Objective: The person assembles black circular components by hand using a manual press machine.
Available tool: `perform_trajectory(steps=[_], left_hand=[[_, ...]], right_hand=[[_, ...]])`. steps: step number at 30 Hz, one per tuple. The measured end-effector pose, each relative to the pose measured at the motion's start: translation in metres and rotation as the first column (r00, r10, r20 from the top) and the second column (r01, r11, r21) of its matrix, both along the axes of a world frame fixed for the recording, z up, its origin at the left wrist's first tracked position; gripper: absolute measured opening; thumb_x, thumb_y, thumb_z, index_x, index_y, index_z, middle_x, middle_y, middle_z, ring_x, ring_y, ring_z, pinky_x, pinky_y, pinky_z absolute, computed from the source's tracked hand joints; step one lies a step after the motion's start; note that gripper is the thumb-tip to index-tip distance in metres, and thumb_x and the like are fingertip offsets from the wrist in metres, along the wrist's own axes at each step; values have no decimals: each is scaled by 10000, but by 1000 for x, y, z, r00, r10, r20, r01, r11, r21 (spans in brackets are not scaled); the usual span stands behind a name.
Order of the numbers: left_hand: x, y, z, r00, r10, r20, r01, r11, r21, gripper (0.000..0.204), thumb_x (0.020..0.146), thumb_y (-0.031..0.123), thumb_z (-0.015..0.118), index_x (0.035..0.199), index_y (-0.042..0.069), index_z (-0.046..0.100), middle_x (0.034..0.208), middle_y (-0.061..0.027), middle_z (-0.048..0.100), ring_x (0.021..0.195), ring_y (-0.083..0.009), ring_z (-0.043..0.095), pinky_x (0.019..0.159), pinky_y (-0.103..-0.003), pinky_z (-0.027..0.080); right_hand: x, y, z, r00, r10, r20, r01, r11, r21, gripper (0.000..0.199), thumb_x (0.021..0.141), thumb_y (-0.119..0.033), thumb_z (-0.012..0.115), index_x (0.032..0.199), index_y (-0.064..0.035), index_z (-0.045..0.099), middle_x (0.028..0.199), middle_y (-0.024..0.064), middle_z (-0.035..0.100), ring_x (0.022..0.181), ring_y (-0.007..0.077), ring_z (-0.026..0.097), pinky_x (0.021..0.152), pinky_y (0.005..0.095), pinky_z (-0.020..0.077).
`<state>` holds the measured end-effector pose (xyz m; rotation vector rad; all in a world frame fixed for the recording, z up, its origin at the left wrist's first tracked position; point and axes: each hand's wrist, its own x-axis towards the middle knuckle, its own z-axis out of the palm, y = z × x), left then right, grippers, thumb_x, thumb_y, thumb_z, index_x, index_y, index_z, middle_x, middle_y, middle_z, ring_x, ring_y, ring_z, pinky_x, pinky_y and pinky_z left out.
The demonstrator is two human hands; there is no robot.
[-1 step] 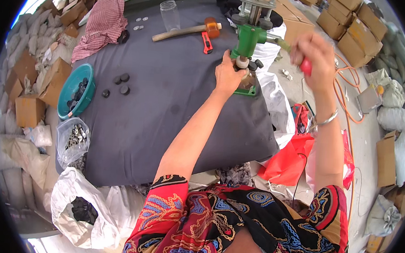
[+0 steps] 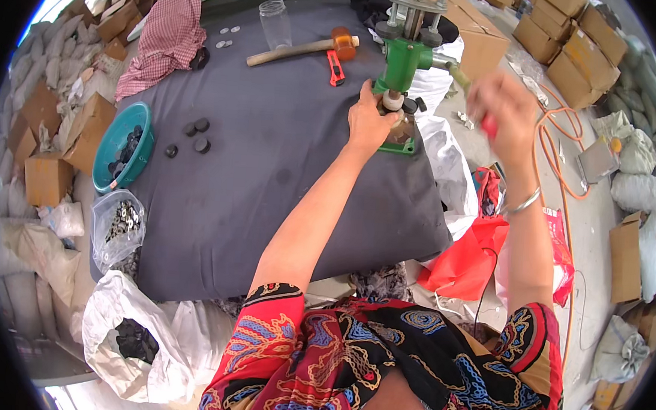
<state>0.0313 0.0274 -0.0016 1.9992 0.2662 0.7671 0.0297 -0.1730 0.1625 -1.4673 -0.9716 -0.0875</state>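
The green hand press (image 2: 403, 63) stands at the far edge of the grey surface (image 2: 269, 186). The left hand (image 2: 369, 121) fingers pinch a small piece at its base; the right hand (image 2: 503, 107) is clenched around the red-tipped lever. It seems wise to keep the left fingertips away from the die before pressing

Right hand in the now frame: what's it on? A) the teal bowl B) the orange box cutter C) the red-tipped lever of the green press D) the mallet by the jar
C: the right hand is closed round the red-tipped lever of the green press; the mallet lies untouched.
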Motion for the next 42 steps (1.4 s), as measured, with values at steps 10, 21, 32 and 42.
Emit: perform_trajectory(steps=[10,21,32,42], left_hand=[[-106,117,-2,892,397,213,-450,819,356,433,693,62,721,1109,48,603,1013,-130,649,923,-314,608,834,-412,483],[-197,243,-29,519,835,-184,-642,523,562,483,735,268,753,1165,89,624,1060,-126,660,1086,-332,545,907,-429,472],[-132,139,3,925,379,22,-373,896,243,523,681,126,761,1161,45,568,983,-132,652,936,-307,593,822,-416,484],[-23,13,7,999,30,-28,-21,963,270,681,659,80,768,1257,10,450,969,-150,663,967,-342,578,849,-443,455]], right_hand=[[-6,-21,-59,975,-25,219,51,992,-114,124,834,-87,581,742,-5,565,646,30,543,574,112,497,525,250,373],[42,11,63,963,194,-185,-184,980,71,211,912,-178,525,844,21,554,559,14,463,513,113,453,498,245,379],[57,10,67,964,231,-134,-221,971,89,218,909,-180,532,857,26,578,561,23,490,538,110,483,499,249,402],[51,16,65,963,227,-143,-212,971,110,227,901,-180,530,842,32,584,559,28,494,542,122,485,493,254,396]])
